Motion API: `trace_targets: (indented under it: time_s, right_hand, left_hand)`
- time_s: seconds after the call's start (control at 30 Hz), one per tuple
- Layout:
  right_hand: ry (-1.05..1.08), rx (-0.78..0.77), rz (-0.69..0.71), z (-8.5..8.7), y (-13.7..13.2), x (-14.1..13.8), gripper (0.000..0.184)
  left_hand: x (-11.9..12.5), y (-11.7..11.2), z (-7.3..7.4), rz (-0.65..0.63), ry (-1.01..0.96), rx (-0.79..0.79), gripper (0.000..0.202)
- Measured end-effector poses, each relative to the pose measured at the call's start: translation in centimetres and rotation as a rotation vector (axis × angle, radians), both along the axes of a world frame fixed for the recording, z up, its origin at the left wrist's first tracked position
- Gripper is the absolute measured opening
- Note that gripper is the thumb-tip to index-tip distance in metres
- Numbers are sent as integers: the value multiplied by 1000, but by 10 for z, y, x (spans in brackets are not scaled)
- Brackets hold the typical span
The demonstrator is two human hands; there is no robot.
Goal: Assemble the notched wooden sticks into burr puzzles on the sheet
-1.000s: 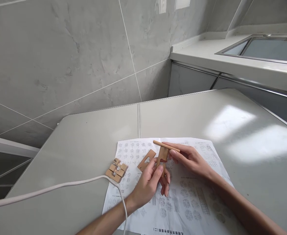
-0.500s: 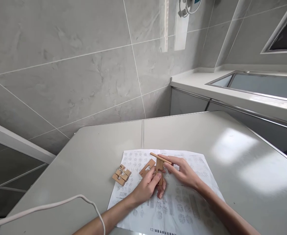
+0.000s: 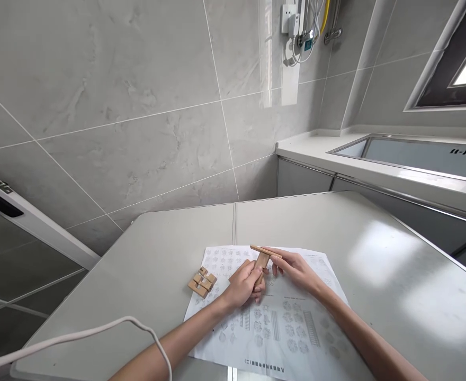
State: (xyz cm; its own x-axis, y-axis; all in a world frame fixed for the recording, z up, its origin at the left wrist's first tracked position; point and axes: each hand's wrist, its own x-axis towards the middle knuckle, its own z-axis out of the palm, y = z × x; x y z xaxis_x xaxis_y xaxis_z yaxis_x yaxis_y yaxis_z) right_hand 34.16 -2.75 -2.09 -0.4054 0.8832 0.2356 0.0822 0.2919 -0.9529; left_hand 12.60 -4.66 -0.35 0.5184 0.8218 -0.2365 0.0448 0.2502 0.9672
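My left hand (image 3: 241,286) is closed round an upright wooden puzzle piece (image 3: 262,260), thumb on its near face. A flat wooden puzzle piece (image 3: 260,250) lies across the top of that upright one, tilted down to the right. Its right end is pinched between the thumb and fingers of my right hand (image 3: 295,269). The two pieces meet in a T shape; whether they interlock I cannot tell. Behind my left hand, another wooden piece (image 3: 236,271) is mostly hidden. Beneath both hands spreads a printed paper sheet (image 3: 265,344) with rows of small diagrams.
A cluster of small notched wooden pieces (image 3: 202,282) sits at the sheet's left edge. The folding table (image 3: 169,238) meets a tiled wall. A white cable (image 3: 98,328) crosses the lower left. A sink counter (image 3: 308,148) stands at the back right.
The camera view has tilted up slightly. The upright piece now leans more to the right, and my left hand covers more of it and of the loose piece behind. Both hands keep their hold.
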Motion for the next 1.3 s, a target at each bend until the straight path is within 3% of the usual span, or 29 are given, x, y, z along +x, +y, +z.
trace_targets:
  time_s: [0.3, 0.57, 0.93, 1.13, 1.3]
  right_hand:
    - [-99, 57, -66, -9, 3, 0, 54]
    - [-183, 105, -84, -5, 0, 0, 52]
    - [-374, 264, -138, 4, -54, -17, 46]
    - [-279, 173, -264, -6, -67, -21, 44]
    - [-232, 180, -328, -16, -71, -35, 39]
  left_hand:
    - [1, 7, -5, 35, -1, -10, 59]
    - [-1, 3, -10, 19, -73, -20, 59]
    - [-13, -18, 1, -102, -171, -58, 53]
    - [-32, -24, -4, -222, -270, -144, 46]
    - [-44, -25, -11, -242, -235, -102, 44]
